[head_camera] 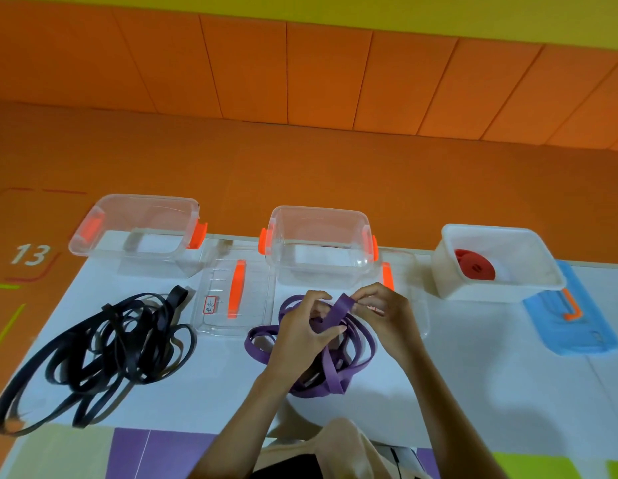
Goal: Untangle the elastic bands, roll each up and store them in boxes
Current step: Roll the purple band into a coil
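A purple elastic band (359, 347) lies in loose tangled loops on the white mat in front of me. My left hand (302, 335) grips a stretch of it, thumb against the strap. My right hand (383, 311) pinches the band's raised end just above the pile. A black elastic band (107, 344) sprawls tangled at the left. A rolled red band (475, 265) sits in the white box (452, 288) at the right. Two clear boxes with orange latches stand behind: one at the left (93, 250), one in the middle (286, 267), both holding nothing.
A clear lid with an orange handle (236, 293) lies between the clear boxes. A second clear lid (409, 281) is behind my right hand. A blue lid (573, 319) lies at the right. The white mat (204, 385) sits on an orange floor; my knee is at the bottom.
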`<control>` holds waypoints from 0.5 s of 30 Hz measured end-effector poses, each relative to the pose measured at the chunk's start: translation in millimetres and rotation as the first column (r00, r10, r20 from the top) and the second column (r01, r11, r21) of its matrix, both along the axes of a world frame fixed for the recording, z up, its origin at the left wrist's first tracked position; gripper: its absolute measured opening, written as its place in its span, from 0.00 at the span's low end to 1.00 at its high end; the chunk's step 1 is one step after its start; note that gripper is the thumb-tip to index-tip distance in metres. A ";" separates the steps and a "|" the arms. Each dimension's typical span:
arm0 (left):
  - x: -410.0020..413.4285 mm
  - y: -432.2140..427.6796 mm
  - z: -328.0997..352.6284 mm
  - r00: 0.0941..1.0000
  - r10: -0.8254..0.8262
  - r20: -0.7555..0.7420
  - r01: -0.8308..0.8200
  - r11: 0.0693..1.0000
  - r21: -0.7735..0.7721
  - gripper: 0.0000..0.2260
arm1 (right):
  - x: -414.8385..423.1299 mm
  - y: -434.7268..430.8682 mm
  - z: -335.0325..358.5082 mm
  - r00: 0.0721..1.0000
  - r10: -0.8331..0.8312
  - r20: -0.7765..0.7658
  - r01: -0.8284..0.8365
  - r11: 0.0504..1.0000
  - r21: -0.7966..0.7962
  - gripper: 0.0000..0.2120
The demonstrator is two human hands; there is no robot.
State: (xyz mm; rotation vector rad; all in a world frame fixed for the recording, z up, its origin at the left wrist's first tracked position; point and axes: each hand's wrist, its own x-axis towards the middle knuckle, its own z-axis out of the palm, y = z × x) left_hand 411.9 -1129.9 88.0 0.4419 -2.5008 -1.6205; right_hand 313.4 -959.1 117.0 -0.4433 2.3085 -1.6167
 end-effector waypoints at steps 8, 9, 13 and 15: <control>-6.2 -1.8 -0.5 0.991 0.130 -0.011 -0.131 0.978 -0.161 0.17 | 5.6 -2.7 5.7 0.999 0.007 0.037 -0.007 1.000 -0.007 0.13; -5.8 -0.5 0.1 0.992 0.124 -0.004 -0.123 0.980 -0.156 0.17 | 6.0 -4.5 9.3 0.997 0.048 0.055 -0.048 0.999 -0.009 0.11; -4.6 3.9 -1.3 0.992 0.123 -0.001 -0.122 0.977 -0.178 0.20 | 12.5 -18.3 15.8 0.987 0.134 0.093 -0.135 0.991 0.004 0.10; -4.5 2.7 -1.3 0.989 0.143 -0.025 -0.146 0.972 -0.185 0.22 | 14.1 -22.5 15.2 0.989 0.111 0.096 -0.111 0.994 -0.010 0.03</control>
